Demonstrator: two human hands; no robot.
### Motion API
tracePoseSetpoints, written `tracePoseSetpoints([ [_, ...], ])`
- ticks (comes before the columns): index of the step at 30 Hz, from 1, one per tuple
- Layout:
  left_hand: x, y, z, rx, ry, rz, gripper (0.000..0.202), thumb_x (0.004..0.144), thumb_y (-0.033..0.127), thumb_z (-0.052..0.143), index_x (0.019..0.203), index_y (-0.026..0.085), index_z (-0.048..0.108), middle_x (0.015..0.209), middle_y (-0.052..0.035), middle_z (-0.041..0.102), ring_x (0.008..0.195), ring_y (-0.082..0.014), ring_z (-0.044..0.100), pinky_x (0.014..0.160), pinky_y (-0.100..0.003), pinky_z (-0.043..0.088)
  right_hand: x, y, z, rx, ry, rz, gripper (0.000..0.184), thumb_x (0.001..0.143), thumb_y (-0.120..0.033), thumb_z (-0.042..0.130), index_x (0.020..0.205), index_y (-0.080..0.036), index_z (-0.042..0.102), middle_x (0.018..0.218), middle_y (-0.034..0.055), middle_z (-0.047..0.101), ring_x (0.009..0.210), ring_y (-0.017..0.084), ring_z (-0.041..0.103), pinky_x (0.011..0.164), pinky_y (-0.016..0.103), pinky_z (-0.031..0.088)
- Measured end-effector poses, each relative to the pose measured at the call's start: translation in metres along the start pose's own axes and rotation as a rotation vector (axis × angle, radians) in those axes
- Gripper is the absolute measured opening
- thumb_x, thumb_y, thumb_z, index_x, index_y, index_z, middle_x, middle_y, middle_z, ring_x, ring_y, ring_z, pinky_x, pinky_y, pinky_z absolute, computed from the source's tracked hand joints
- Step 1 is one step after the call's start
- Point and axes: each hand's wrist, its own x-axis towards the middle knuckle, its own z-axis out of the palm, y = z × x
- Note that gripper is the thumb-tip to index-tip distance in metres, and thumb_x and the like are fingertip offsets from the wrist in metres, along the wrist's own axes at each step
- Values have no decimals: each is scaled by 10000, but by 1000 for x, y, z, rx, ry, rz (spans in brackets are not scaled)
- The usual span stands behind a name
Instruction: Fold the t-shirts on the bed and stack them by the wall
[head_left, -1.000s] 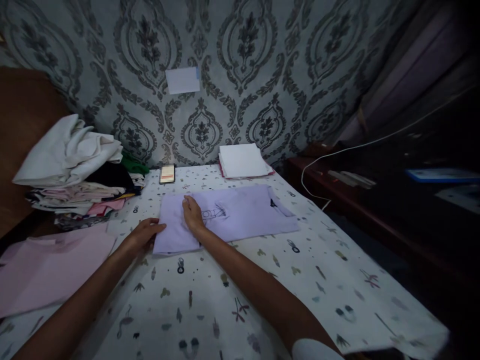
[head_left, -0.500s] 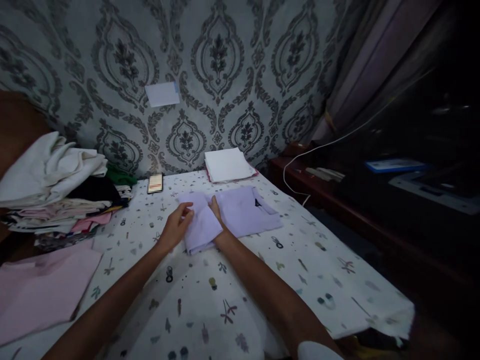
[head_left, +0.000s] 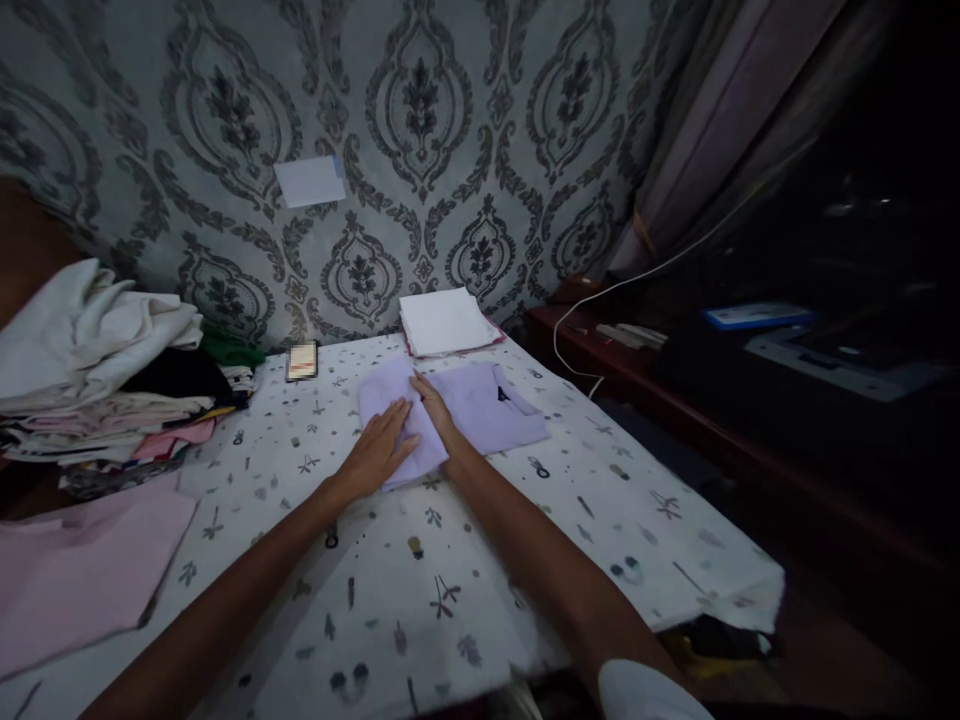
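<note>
- Well, far left of the fingers, a loose pile of clothes [head_left: 124, 370] stands with a white garment on top; nearer the body lies a pink garment [head_left: 90, 570], spread flat.
- Left of the fingers and further off, a phone [head_left: 302, 362] rests with its screen lit.
- The left hand [head_left: 381, 450] lies palm down on the folded-over part of the lilac shirt [head_left: 487, 410], fingers extended and slightly parted, pressing rather than gripping. Best, I judge, to keep this touch flat and even so that the layers don't wrinkle.
- The right hand [head_left: 436, 412] is set along the inner edge of that folded part, fingers fairly straight; whether they pinch any cloth I cannot tell. Held steady there, it should serve as a straight guide for the fold; sliding out gently would spare the edge.
- The shirt's single-lying collar end extends right of the right fingers, and seems worth smoothing too.
- Beyond the fingers, a stack of white sheets [head_left: 448, 318] sits over something red.
- As for containers, I can make out none near the fingers; the clothes are simply piled.
</note>
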Motion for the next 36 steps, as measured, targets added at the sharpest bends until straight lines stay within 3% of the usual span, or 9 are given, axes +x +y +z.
tracePoseSetpoints([
  [3, -6, -1, -5, -54, 75, 44, 606, 991, 538, 307, 1469, 168, 345, 1567, -150, 357, 1451, -254, 325, 1184, -442, 276, 1, -6, -9, -86, 50, 16, 602, 614, -78, 644, 1191, -251, 621, 1187, -4, 700, 1056, 171, 645, 970, 311, 489],
  [6, -24, 4, -14, 43, 130, 108, 507, 950, 547, 442, 1309, 192, 489, 1337, -133, 554, 1239, -274, 507, 1038, -436, 417, 0, -10, -14, -188, 80, 8, 738, 597, -67, 578, 1310, -252, 528, 1221, 18, 681, 896, 156, 676, 808, 295, 545],
  [9, -42, 10, -19, 268, 97, 153, 362, 890, 481, 585, 1112, 195, 569, 1084, -95, 606, 1016, -275, 554, 874, -424, 462, -2, -10, -17, -234, 129, -16, 760, 600, -78, 550, 1340, -236, 484, 1198, 32, 688, 786, 135, 668, 705, 262, 542],
  [12, -55, 13, -15, 399, 87, 193, 116, 912, 225, 520, 1005, 192, 582, 989, -79, 595, 937, -247, 551, 814, -386, 457, -1, -7, -17, -254, 150, -41, 741, 602, -88, 542, 1327, -229, 480, 1155, 37, 705, 750, 129, 664, 684, 252, 538],
  [18, -60, 23, -10, 437, 41, 241, 201, 899, 92, 420, 901, 192, 594, 903, -68, 608, 877, -227, 571, 766, -351, 461, 9, -9, -16, -467, 59, -182, 726, 636, -87, 500, 1351, -207, 449, 1038, 38, 740, 788, 165, 687, 723, 300, 553],
  [22, -34, 5, -29, 103, 0, 115, 138, 912, 281, 503, 965, 220, 616, 870, -14, 648, 784, -179, 595, 702, -291, 456, 2, -22, -17, -983, 58, -376, 659, 693, -33, 446, 1346, -108, 495, 1167, 135, 692, 1070, 217, 647, 977, 399, 486],
  [27, 41, -54, -51, -9, 208, -202, 167, 862, 255, 480, 928, 186, 617, 835, -42, 636, 800, -200, 586, 750, -315, 448, -12, -32, -1, -1501, -74, -536, 496, 821, -53, 413, 1270, -125, 611, 1377, 148, 568, 1330, 244, 461, 1138, 409, 337],
  [31, 89, -84, -42, -14, 216, -215, 88, 763, 251, 573, 805, 184, 611, 807, -51, 622, 837, -226, 567, 812, -348, 435, -11, -27, 12, -1784, -217, -397, 458, 908, -81, 356, 1288, -129, 607, 1377, 151, 576, 1348, 238, 450, 1135, 403, 330],
  [36, 104, -99, -25, -92, 182, -141, 84, 752, 275, 560, 737, 193, 561, 719, 3, 583, 735, -177, 522, 720, -296, 426, -8, -16, 3, -1817, -172, -307, 446, 971, -196, 353, 1372, -95, 521, 1430, 175, 522, 1367, 248, 424, 1120, 394, 340],
])
